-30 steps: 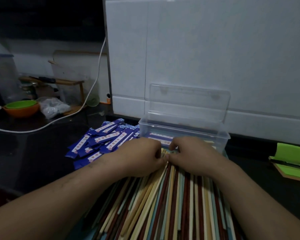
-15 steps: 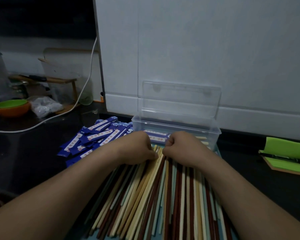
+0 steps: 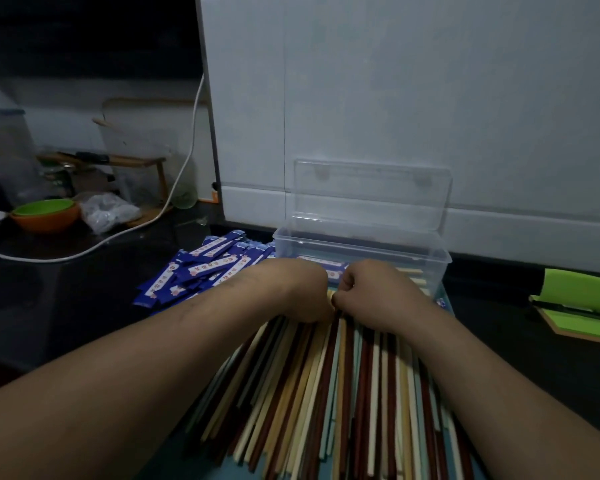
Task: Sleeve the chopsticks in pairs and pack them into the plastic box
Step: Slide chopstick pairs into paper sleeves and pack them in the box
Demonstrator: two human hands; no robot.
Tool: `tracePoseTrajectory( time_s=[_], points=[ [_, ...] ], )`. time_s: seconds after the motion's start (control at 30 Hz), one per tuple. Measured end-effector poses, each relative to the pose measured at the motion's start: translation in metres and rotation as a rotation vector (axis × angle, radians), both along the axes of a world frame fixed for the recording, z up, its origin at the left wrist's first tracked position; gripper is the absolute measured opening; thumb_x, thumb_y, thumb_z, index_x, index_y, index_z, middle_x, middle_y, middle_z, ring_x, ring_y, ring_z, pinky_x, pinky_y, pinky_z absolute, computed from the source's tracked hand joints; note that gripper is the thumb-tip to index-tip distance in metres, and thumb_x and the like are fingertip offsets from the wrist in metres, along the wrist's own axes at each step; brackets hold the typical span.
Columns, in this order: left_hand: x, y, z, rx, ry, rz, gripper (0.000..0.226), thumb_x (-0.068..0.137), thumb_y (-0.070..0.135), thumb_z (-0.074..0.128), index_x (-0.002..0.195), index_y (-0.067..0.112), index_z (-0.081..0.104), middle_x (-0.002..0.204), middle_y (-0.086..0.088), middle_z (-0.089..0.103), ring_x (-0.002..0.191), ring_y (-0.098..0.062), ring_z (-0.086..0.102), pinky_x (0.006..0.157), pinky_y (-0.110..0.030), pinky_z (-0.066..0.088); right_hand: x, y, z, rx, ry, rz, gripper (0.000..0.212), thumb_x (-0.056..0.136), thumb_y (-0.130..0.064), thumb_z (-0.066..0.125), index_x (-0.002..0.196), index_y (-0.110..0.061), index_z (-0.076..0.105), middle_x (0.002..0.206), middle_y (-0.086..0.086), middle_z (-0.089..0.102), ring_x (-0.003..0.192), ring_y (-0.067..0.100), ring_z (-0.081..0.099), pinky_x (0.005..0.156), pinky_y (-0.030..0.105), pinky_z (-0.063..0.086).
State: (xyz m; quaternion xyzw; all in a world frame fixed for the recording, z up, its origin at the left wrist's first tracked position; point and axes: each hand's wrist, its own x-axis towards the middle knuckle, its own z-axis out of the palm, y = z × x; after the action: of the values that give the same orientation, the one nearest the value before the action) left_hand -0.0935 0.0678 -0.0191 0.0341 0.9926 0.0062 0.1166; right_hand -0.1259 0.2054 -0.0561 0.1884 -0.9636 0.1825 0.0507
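Chopsticks (image 3: pixel 326 393) fan across the tabletop (image 3: pixel 66 306); at their far tips the left hand (image 3: pixel 291 292) and right hand (image 3: pixel 371 292) curl knuckles-up, what each grip holds impossible to tell. Just beyond, the open plastic box (image 3: pixel 361 244) holds sleeved pairs (image 3: pixel 317 262), with blue sleeves (image 3: pixel 201 271) heaped to its left.

The chopsticks (image 3: pixel 326 393) lie in a big loose heap at 6 o'clock, side by side, their tips pointing to 12 o'clock. They are cream, dark red, brown and pale green. The clear plastic box (image 3: pixel 361 250) sits at 12 o'clock of the heap with its lid (image 3: pixel 371 192) standing open. A few sleeved pairs (image 3: pixel 321 263) lie inside. Blue paper sleeves (image 3: pixel 201 268) are piled at 10 o'clock, just beside the box.
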Motion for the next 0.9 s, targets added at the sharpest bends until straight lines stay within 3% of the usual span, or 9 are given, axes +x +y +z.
tracePoseTrajectory(
  time_s=[0.2, 0.43, 0.6, 0.77, 0.9],
  points=[
    [-0.002, -0.008, -0.003, 0.142, 0.032, 0.077, 0.032, 0.093, 0.045, 0.069, 0.082, 0.022, 0.051, 0.086, 0.000, 0.059, 0.077, -0.013, 0.056, 0.070, -0.031, 0.045, 0.000, 0.001, 0.002, -0.037, -0.027, -0.029, 0.018, 0.082, -0.033, 0.071, 0.086, -0.015, 0.068, 0.078, 0.003, 0.066, 0.074, 0.021, 0.064, 0.056, 0.030, 0.043],
    [0.006, -0.016, -0.008, 0.300, 0.125, 0.113, 0.034, 0.089, 0.050, 0.071, 0.085, 0.017, 0.064, 0.079, -0.003, 0.065, 0.071, -0.016, 0.061, 0.071, -0.034, 0.053, 0.000, 0.000, 0.001, 0.004, -0.013, -0.003, 0.021, 0.086, -0.038, 0.068, 0.092, -0.018, 0.069, 0.084, 0.002, 0.065, 0.077, 0.021, 0.064, 0.060, 0.031, 0.045],
    [0.013, -0.014, -0.008, 0.453, 0.164, 0.145, 0.044, 0.083, 0.053, 0.072, 0.088, 0.009, 0.075, 0.083, -0.012, 0.075, 0.079, -0.026, 0.073, 0.076, -0.041, 0.061, -0.004, 0.000, -0.001, 0.002, -0.025, -0.029, 0.009, 0.089, -0.024, 0.065, 0.093, -0.018, 0.070, 0.087, 0.002, 0.067, 0.078, 0.020, 0.064, 0.061, 0.031, 0.047],
    [0.018, -0.015, -0.007, 0.675, 0.135, 0.215, 0.042, 0.087, 0.049, 0.073, 0.091, 0.007, 0.074, 0.071, -0.005, 0.074, 0.058, -0.014, 0.065, 0.065, -0.029, 0.053, 0.000, 0.000, 0.003, -0.185, -0.095, -0.048, 0.012, 0.088, -0.018, 0.066, 0.081, -0.012, 0.074, 0.074, 0.009, 0.069, 0.072, 0.025, 0.067, 0.056, 0.031, 0.045],
    [0.021, -0.024, -0.005, 0.892, 0.035, 0.258, 0.040, 0.089, 0.048, 0.071, 0.091, 0.009, 0.074, 0.072, -0.001, 0.073, 0.061, -0.016, 0.062, 0.064, -0.031, 0.050, 0.013, -0.001, 0.013, -0.445, -0.150, 0.006, 0.016, 0.092, -0.019, 0.066, 0.079, -0.022, 0.075, 0.077, 0.008, 0.074, 0.073, 0.021, 0.070, 0.060, 0.030, 0.051]
  ],
)
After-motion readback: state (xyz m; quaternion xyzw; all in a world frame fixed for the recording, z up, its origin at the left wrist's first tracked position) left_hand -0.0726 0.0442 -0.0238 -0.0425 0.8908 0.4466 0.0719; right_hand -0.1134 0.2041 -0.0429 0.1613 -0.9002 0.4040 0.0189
